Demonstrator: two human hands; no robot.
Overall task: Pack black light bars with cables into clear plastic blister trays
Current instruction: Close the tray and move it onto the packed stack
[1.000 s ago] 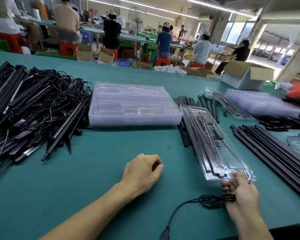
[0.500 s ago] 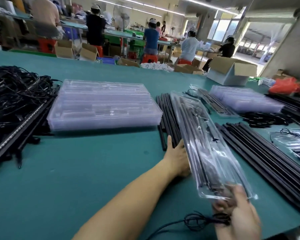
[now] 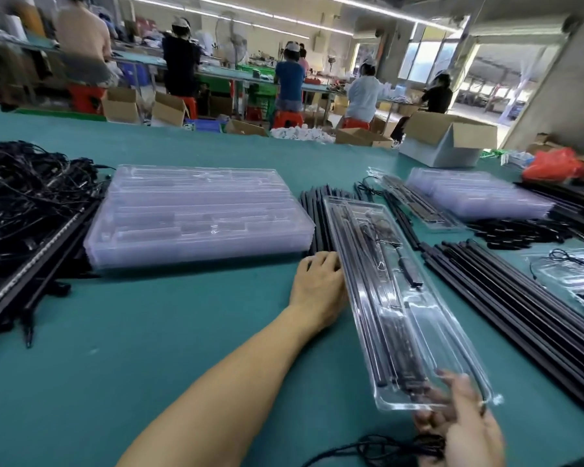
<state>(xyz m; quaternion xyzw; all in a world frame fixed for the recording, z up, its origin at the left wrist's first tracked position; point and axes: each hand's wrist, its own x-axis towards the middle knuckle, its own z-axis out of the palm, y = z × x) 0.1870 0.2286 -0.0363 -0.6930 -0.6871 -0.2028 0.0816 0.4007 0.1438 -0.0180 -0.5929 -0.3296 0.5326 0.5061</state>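
main worry here is flex. the long clear plastic blister tray is pinched at its near end by the right hand, thumb on top and fingers under. its far end seems to sit on a small bundle of loose black bars. the plastic looks thin, so if it's lifted from one end it'll probably bow, and the black light bars seated along its left side could pop out of their slots.

the left hand lies relaxed against the tray's left edge, gripping nothing, so it isn't really supporting anything.

there's also a thin black cable coil bunched just under the right hand. can't tell if it's held, but it could snag or drag.

around it on the green worktop:
- stack of empty clear trays to the left
- tangled heap of black bars and wires far left
- row of long black bars close on the right, which looks like tight room for swinging the tray that way
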